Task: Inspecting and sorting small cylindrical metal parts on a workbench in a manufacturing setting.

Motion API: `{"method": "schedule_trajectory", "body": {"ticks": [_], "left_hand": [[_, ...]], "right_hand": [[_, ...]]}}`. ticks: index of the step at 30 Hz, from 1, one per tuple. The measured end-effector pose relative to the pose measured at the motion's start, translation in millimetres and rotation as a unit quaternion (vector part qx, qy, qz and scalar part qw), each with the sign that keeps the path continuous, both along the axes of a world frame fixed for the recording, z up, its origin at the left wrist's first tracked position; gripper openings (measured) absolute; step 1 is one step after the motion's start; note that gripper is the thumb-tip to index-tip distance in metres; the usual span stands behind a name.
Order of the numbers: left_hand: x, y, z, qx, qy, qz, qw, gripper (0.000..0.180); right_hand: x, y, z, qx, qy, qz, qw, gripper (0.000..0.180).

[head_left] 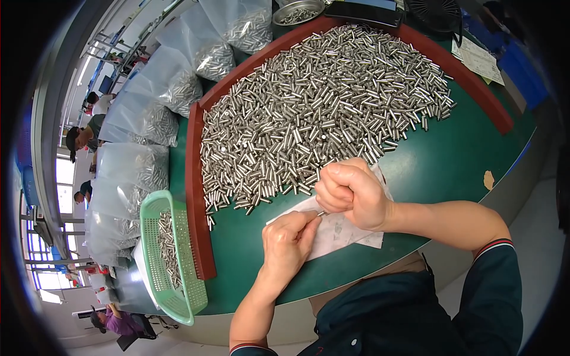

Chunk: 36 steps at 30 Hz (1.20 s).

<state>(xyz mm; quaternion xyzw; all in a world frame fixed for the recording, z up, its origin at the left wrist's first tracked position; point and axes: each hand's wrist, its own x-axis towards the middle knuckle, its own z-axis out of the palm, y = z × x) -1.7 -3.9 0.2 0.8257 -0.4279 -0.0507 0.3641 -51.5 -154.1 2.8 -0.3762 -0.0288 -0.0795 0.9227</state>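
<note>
Over a white paper sheet (338, 234) on the green table, my two hands are close together. My left hand (286, 238) pinches a small metal pin (321, 213) between thumb and fingertips, its end poking out toward the other hand. My right hand (356, 194) is curled into a fist just above and to the right of that pin; whatever lies inside its fingers is hidden. Just beyond my hands spreads a large heap of short, shiny metal pins (332, 95), its near edge reaching almost to the paper.
A dark red barrier (195, 184) borders the heap. Left of it stands a green mesh basket (199, 299) with pins inside. Clear plastic bags (157, 121) of pins line the far left. A metal bowl (282, 18) and a black fan (436, 15) are at the back. People are in the left background.
</note>
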Motion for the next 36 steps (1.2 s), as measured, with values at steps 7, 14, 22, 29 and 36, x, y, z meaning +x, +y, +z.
{"method": "schedule_trajectory", "body": {"ticks": [7,14,22,29,36], "left_hand": [[0,0,1,0.011,-0.023,-0.013,1.000,0.006],[0,-1,2,0.008,0.006,-0.012,1.000,0.005],[6,-2,5,0.032,0.016,-0.038,0.999,0.005],[4,-7,9,0.032,-0.008,-0.034,0.999,0.006],[9,11,14,-0.132,0.378,0.069,0.914,0.006]], "right_hand": [[0,-1,0,-0.005,0.001,0.002,1.000,0.040],[-1,0,0,-0.003,0.002,0.005,1.000,0.040],[-3,8,4,-0.084,-0.024,-0.004,0.996,0.038],[-3,9,-1,-0.101,-0.027,-0.027,0.994,0.038],[-2,5,1,-0.059,-0.008,0.005,0.998,0.037]]}}
